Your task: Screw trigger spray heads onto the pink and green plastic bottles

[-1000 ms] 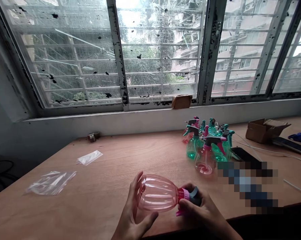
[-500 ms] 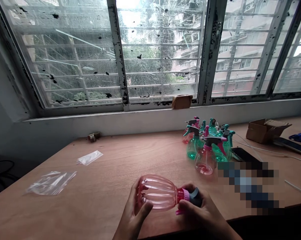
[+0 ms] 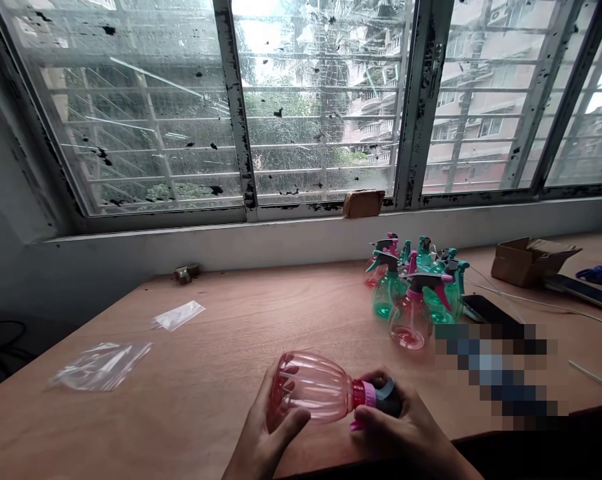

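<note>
A clear pink spray bottle [image 3: 315, 388] lies sideways between my two hands, low in the middle of the head view. My left hand [image 3: 275, 427] wraps round its wide base, thumb pressed on the near side. Around the dark spray head and pink collar at the narrow end, my right hand [image 3: 401, 417] is closed; it hides part of the trigger. Beyond my hands stand several spray bottles, among them a pink one [image 3: 411, 321] in front and a green one [image 3: 388, 293] behind it.
On the wooden table [image 3: 221, 320], a plastic bag [image 3: 103, 367] and a smaller clear packet [image 3: 179, 315] lie left. An open cardboard box [image 3: 525, 261], a dark phone [image 3: 491, 313] and a white cable [image 3: 541, 301] are at right. A blurred patch hides part of the right side.
The spray bottle has shifted slightly left and turned a little in my hands. Both hands keep their hold. The standing bottles have not moved.
</note>
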